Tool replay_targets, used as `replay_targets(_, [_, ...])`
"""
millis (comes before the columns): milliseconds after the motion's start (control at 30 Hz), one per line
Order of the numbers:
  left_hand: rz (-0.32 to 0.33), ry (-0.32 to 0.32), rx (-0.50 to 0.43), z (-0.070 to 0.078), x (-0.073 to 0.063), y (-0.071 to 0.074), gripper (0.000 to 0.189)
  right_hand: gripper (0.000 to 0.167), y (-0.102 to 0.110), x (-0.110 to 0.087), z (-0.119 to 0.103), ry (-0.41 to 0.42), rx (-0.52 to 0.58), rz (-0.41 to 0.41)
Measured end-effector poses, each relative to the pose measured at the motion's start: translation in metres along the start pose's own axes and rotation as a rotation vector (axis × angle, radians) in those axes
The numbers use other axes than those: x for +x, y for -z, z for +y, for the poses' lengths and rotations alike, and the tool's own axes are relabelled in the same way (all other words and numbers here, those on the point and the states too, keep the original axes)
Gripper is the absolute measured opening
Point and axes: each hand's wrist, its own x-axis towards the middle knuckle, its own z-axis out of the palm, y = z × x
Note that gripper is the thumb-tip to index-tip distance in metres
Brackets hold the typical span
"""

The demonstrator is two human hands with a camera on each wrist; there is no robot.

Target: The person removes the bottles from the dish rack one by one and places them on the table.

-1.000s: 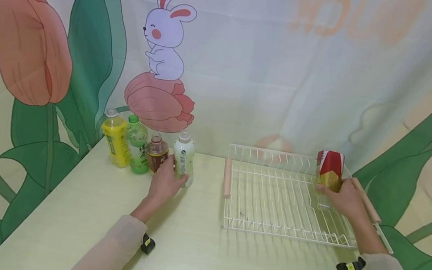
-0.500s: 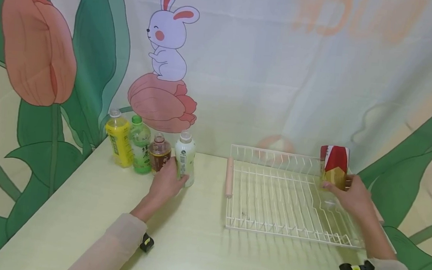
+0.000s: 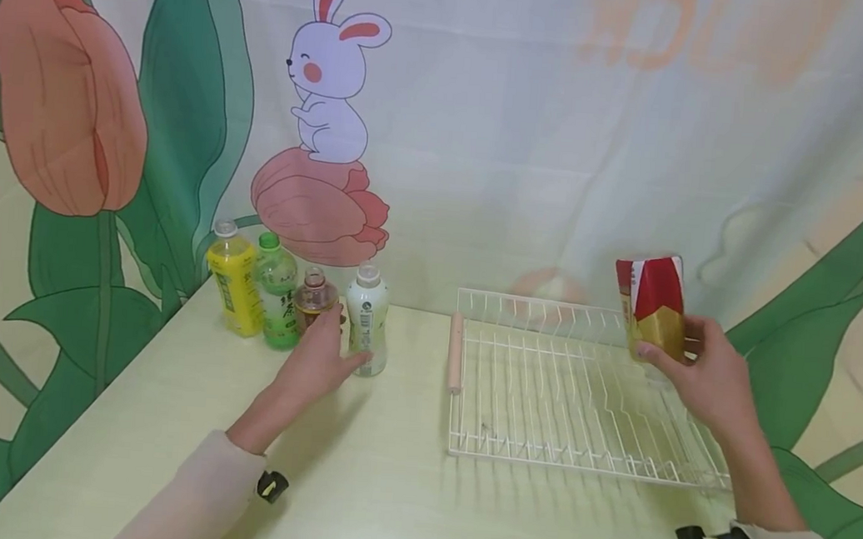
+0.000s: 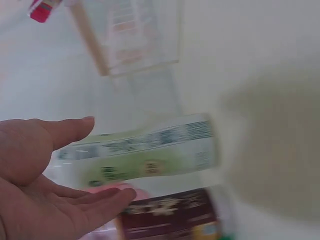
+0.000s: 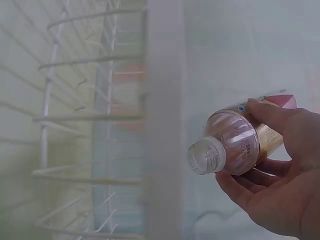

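Observation:
My right hand (image 3: 709, 385) grips a clear-necked bottle (image 3: 654, 306) with a red, white and gold label, tilted above the far right of a white wire rack (image 3: 531, 460). The head view hides its neck; the right wrist view shows the uncapped mouth (image 5: 206, 156) pointing away from the palm. At the left, my left hand (image 3: 313, 357) is beside a pale green-and-white bottle (image 3: 368, 319) that stands upright. Its thumb and fingers (image 4: 112, 202) are spread, with a gap to that bottle in the left wrist view. A brown-labelled bottle (image 3: 315, 296) stands just behind the fingers.
A green bottle (image 3: 277, 292) and a yellow bottle (image 3: 237, 285) complete the row at the table's back left. The rack has a wooden handle (image 3: 456, 353) on its left side. A printed curtain (image 3: 486, 140) hangs behind the table (image 3: 355, 498).
My right hand has raised the red-and-gold bottle out of the rack and tilted it leftward. The left hand has drawn slightly back and its grasp has loosened from the pale bottle, which stays put.

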Motion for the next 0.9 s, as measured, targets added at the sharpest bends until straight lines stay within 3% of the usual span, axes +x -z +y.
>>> replay_targets(167, [0.068, -0.088, 0.079, 0.031, -0.024, 0.029, 0.091, 0.088, 0.004, -0.007, -0.028, 0.083, 0.008, -0.007])
replay_targets(267, [0.153, -0.194, 0.124, 0.054, -0.036, 0.042, 0.087, 0.084, 0.005, -0.010, -0.048, 0.141, -0.004, -0.011])
replay_targets(333, [0.235, -0.316, 0.167, 0.067, -0.039, 0.047, 0.091, 0.081, 0.003, -0.013, -0.061, 0.186, -0.012, -0.004])
replay_targets(433, [0.336, -0.570, 0.207, 0.084, -0.036, 0.045, 0.089, 0.076, -0.002, -0.017, -0.080, 0.251, -0.021, 0.008])
replay_targets(500, [0.367, -0.733, 0.223, 0.092, -0.030, 0.041, 0.086, 0.072, -0.008, -0.017, -0.092, 0.328, -0.045, 0.014])
replay_targets(600, [0.374, -0.897, 0.227, 0.102, -0.023, 0.033, 0.085, 0.068, -0.020, -0.018, -0.106, 0.446, -0.095, -0.004])
replay_targets(733, [0.346, -0.990, 0.250, 0.117, -0.019, 0.023, 0.089, 0.069, -0.035, -0.024, -0.117, 0.538, -0.140, -0.080])
replay_targets(900, [0.261, -0.992, 0.353, 0.132, -0.017, 0.011, 0.092, 0.069, -0.048, -0.032, -0.124, 0.590, -0.146, -0.150])
